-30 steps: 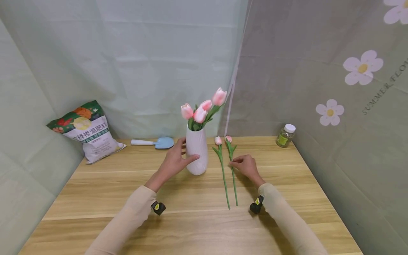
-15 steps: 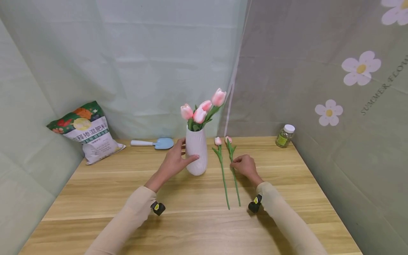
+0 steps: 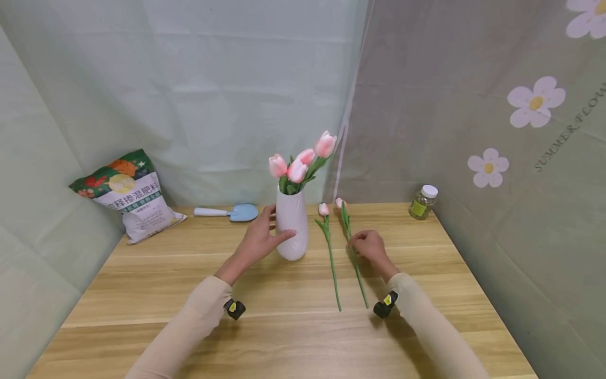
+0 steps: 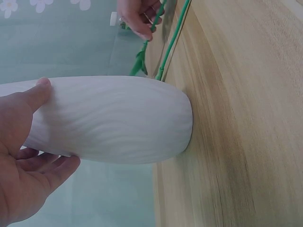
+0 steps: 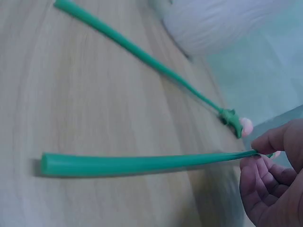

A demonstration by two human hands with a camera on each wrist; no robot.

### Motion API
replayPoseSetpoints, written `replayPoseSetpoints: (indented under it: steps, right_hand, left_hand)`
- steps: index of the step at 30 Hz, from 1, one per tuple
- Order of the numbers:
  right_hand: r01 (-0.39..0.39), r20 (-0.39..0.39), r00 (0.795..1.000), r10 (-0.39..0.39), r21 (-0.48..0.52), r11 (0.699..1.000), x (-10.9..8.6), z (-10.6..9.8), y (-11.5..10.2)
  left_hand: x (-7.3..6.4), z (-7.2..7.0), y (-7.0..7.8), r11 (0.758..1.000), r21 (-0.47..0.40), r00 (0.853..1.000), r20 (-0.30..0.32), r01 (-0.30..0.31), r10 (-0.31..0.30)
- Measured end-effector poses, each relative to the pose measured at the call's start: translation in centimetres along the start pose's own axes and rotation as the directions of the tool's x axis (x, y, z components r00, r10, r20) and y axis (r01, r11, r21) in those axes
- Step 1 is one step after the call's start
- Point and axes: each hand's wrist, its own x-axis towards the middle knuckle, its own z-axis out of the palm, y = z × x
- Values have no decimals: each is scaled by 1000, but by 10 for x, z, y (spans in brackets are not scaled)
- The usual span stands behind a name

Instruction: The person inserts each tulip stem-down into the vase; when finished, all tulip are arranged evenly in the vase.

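Observation:
A white ribbed vase (image 3: 292, 223) stands upright on the wooden table, with several pink tulips (image 3: 297, 171) in its mouth. My left hand (image 3: 258, 239) holds it from the left, thumb across the front and fingers around the far side; the left wrist view shows the vase (image 4: 113, 120) sideways between them. My right hand (image 3: 370, 246) pinches the green stem of a single tulip (image 3: 361, 284) between thumb and fingertips. In the right wrist view this stem (image 5: 128, 164) runs away from the fingers, its cut end low over the wood. A second loose tulip (image 3: 333, 268) lies between vase and right hand.
Behind the left hand lies a small blue trowel (image 3: 243, 212) with a white handle. A fertilizer bag (image 3: 142, 202) leans at the back left corner, and a white-capped jar (image 3: 423, 202) stands at the back right. Cloth backdrops (image 3: 213, 105) rise along the table's edges.
My right hand has moved slightly right with the pinched tulip, whose lower stem end has swung rightward, away from the other loose tulip. The left hand and vase have stayed put.

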Motion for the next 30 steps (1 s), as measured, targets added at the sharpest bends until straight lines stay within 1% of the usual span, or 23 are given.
replayPoseSetpoints:
  steps: [3, 7, 12, 17, 23, 30]
  right_hand:
    - [-15, 9, 1000, 15, 43, 999, -3, -3, -3]
    - [-7, 13, 1000, 6, 83, 997, -10, -8, -12]
    - [37, 6, 999, -38, 143, 989, -21, -16, -27]
    - [71, -2, 997, -72, 185, 980, -31, -28, -42]
    - [113, -23, 994, -111, 237, 965, -37, -39, -55]
    - [142, -48, 990, -134, 328, 934, -40, -47, -70]
  left_hand:
    - [1, 0, 0, 1000, 7, 1000, 2, 2, -2]
    - [1, 0, 0, 1000, 10, 1000, 4, 7, -7]
    - [1, 0, 0, 1000, 4, 1000, 6, 12, -12]
    - [1, 0, 0, 1000, 4, 1000, 7, 5, -5]
    - [0, 0, 0, 1000, -4, 1000, 6, 8, -8]
    - [0, 0, 0, 1000, -2, 1000, 4, 7, -7]
